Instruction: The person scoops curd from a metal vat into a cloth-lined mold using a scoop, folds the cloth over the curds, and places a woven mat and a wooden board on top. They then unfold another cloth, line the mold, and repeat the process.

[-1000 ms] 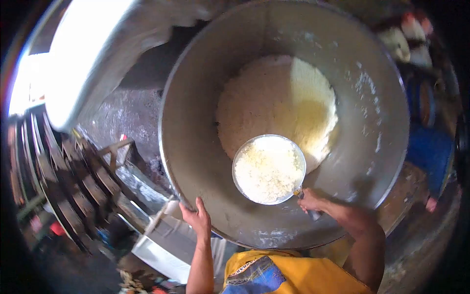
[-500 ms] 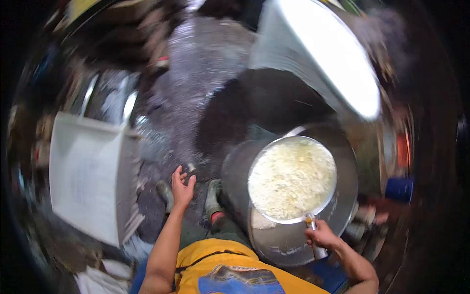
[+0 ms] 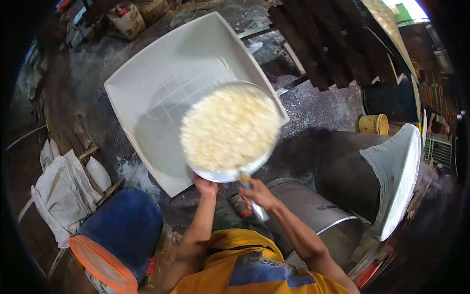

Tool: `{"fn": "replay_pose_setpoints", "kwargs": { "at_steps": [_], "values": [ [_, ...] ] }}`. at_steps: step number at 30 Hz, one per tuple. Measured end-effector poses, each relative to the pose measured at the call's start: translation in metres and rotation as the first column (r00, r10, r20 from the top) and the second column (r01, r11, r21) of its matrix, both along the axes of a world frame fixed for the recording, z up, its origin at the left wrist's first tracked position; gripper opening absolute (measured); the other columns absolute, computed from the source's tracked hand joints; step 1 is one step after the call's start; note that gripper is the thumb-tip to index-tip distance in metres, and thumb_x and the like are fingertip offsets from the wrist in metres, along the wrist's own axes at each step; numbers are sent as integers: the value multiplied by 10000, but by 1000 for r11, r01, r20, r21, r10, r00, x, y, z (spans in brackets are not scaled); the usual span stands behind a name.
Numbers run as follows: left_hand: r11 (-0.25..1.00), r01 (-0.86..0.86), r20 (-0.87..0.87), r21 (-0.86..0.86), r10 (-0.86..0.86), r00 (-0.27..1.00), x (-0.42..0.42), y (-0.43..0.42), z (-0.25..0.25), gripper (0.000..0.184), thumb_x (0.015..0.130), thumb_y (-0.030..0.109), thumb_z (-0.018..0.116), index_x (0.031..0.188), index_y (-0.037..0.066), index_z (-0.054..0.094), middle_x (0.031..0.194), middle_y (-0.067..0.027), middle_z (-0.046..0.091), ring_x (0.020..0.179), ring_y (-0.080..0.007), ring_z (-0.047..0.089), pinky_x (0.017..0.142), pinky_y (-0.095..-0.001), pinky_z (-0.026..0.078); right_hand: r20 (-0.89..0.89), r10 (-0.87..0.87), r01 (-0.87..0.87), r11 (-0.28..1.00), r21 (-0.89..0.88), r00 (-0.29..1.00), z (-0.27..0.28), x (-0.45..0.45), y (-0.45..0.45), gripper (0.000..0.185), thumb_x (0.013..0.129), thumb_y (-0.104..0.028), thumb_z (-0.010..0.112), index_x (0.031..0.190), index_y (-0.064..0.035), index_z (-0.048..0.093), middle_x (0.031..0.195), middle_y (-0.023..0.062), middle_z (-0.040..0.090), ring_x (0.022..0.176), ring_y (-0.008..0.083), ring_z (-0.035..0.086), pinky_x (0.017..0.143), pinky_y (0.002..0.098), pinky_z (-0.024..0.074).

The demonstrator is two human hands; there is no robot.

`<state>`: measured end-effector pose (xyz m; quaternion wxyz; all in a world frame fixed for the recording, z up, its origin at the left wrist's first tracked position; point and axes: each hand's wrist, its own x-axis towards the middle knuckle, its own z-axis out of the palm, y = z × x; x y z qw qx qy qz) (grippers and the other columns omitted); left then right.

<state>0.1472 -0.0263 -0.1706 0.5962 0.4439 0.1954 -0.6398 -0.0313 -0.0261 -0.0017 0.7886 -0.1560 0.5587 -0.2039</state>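
A round metal pan (image 3: pixel 220 176) with a handle is heaped with pale yellowish, crumbly-looking stuff (image 3: pixel 230 127), blurred by motion. My right hand (image 3: pixel 260 196) is wrapped round the pan's handle. Under the near left rim, my left hand (image 3: pixel 205 186) supports the pan, its fingers partly hidden beneath it. The pan hangs over the near right part of a large white square tub (image 3: pixel 152 122). Inside the tub, the visible floor shows a grid pattern.
To the right stands a wide metal drum (image 3: pixel 306 208), with a large white-rimmed vessel (image 3: pixel 399 181) beyond it. A blue barrel with an orange rim (image 3: pixel 120 235) and white sacks (image 3: pixel 66 196) are at left. A yellow bucket (image 3: pixel 373 124) sits farther back.
The pan has moved from above the metal drum to over the white tub as my view turned left. My left hand, free and open before, now holds the pan's underside.
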Motion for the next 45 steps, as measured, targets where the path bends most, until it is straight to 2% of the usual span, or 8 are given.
{"fn": "replay_pose_setpoints", "kwargs": {
  "at_steps": [5,12,18,22,27,32,38,45],
  "values": [
    [890,-94,-725,-446,-297,621,31,22,-44,447,839,325,438,1102,-26,524,1063,-161,591,1044,-267,560,901,-424,453,81,158,-160,987,8,984,-66,69,-85,84,829,-85,551,849,-5,569,575,32,514,482,138,519,455,292,449],
    [950,-164,-143,267,207,968,0,-21,36,468,778,186,534,1201,0,461,1203,-164,515,1208,-308,437,1043,-520,298,-694,-609,12,755,-656,383,-78,16,-127,314,838,-93,649,1082,24,489,772,81,574,586,147,543,504,304,452],
    [989,-9,-52,146,17,998,20,-11,-3,572,786,272,536,1294,41,411,1321,-163,456,1193,-360,443,1056,-588,221,45,-987,400,20,-916,152,121,-157,-3,301,851,-31,619,1093,-63,442,897,70,530,687,154,530,612,323,468],
    [961,187,115,205,-214,970,-6,-15,24,1075,700,653,655,1490,189,92,1546,-95,74,1387,-354,168,1043,-673,161,-125,-988,497,65,-865,-90,145,-263,199,188,902,-121,582,1059,-75,488,725,13,483,605,113,505,541,280,464],
    [273,795,334,541,-938,95,-72,16,37,987,723,539,715,1469,236,144,1489,-164,155,1255,-361,391,930,-491,411,120,-872,826,-488,-282,-475,45,-312,381,126,883,-148,602,850,-87,497,624,-30,445,491,65,439,453,239,399],
    [-341,612,394,714,-526,-753,-179,80,78,802,816,269,712,1441,131,229,1386,-137,330,1010,-235,554,804,-349,475,487,-193,457,-727,512,-852,-131,-353,403,278,863,-111,558,629,-133,408,537,-14,409,483,103,448,487,244,433],
    [-668,295,506,683,143,-851,-303,164,137,613,898,114,618,1408,45,284,999,-114,600,940,-172,566,847,-275,440,168,618,-54,-324,944,-768,-275,-295,407,234,854,-198,515,675,-60,455,608,68,488,562,202,523,530,301,502],
    [-556,291,442,779,157,-883,-371,213,133,413,886,98,577,1276,21,468,1076,-101,623,952,-211,555,794,-332,449,93,597,-169,-368,915,-797,-400,-159,454,217,927,-208,514,735,-113,481,621,-2,461,562,145,510,527,275,470]
  ]
}}
